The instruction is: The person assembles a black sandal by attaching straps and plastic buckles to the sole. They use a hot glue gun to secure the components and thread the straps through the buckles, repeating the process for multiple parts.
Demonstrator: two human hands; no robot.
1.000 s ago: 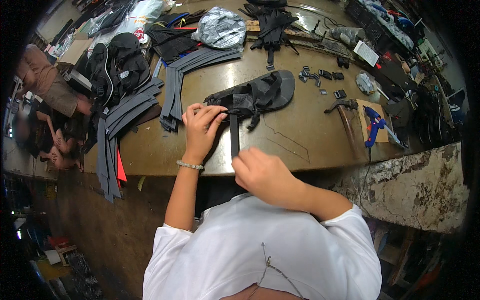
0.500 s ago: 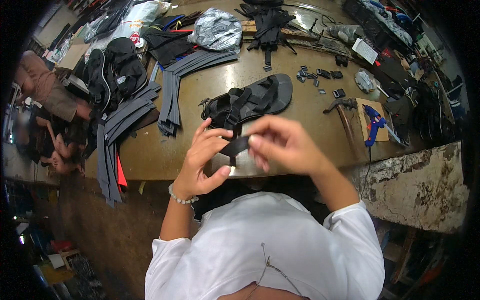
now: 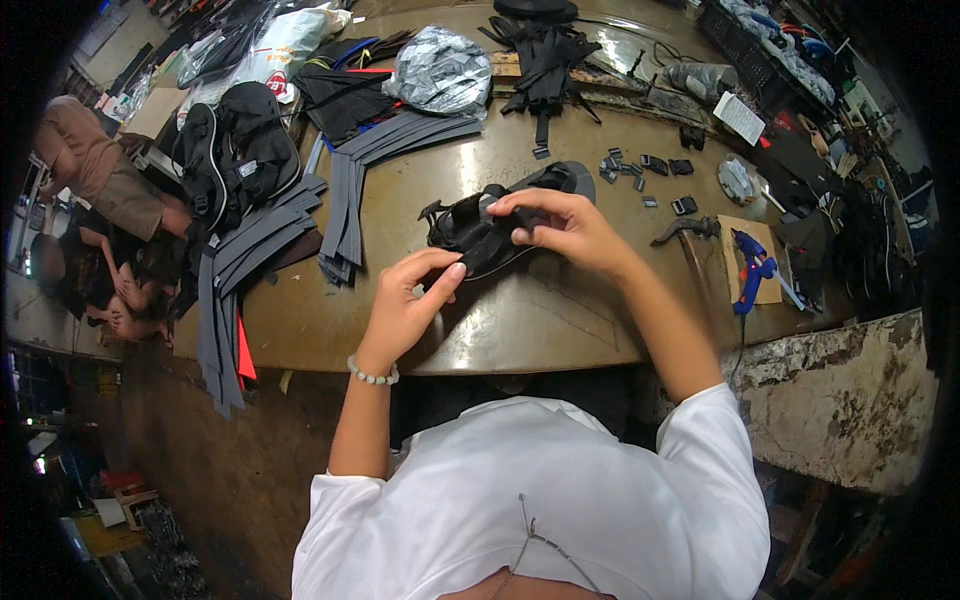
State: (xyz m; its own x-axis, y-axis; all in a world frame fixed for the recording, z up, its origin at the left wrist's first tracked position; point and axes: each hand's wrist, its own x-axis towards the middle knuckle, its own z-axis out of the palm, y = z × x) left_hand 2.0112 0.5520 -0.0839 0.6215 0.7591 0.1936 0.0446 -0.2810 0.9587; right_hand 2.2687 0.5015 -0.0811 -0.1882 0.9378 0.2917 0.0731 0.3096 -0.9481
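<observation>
A black strap sandal (image 3: 571,178) lies on the table in front of me, its heel end to the left and its toe partly behind my right hand. Between my hands a black webbing strap (image 3: 488,250) is drawn out over the near side of the sandal. Thumb and forefinger of my left hand (image 3: 408,302) pinch the strap's lower left end. My right hand (image 3: 562,232) grips it further up and to the right, fingers bent over the sandal. Where the strap joins the sandal is hard to make out.
To the left are bundled grey strips (image 3: 348,205) and a pair of black sandals (image 3: 235,165). Small buckles (image 3: 683,205), a hammer (image 3: 690,230) and a blue glue gun (image 3: 750,270) lie right. Black straps (image 3: 547,75) sit at the back; another person (image 3: 120,185) is far left.
Both hands have moved forward from the table's near edge, up to the sandal. The strap now stretches between them over the sandal, where before it was bent close to me.
</observation>
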